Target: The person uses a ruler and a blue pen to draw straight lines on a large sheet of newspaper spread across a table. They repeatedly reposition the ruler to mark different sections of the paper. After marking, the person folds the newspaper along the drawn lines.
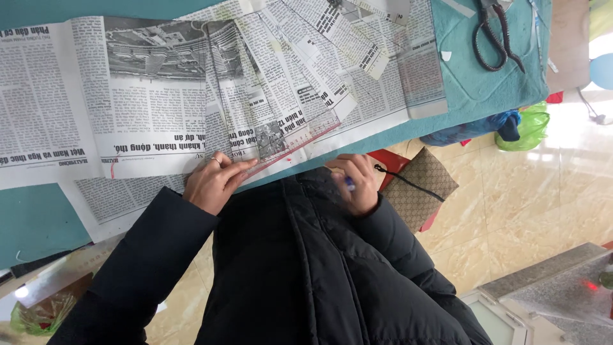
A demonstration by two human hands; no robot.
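My left hand (216,182) presses flat on the near end of a clear plastic ruler (300,142) that lies slantwise over sheets of newspaper (153,108) on a teal table (32,220). A ring shows on one finger. My right hand (354,182) is closed around a blue pen (349,184) close to my black padded jacket, just off the table's edge and a short way from the ruler's near end.
Black-handled scissors (493,35) lie on the teal cloth at the far right. A patterned brown bag (421,187) rests on something red beside the table, over a beige tiled floor (523,198). Green and blue bags (527,128) lie under the table edge.
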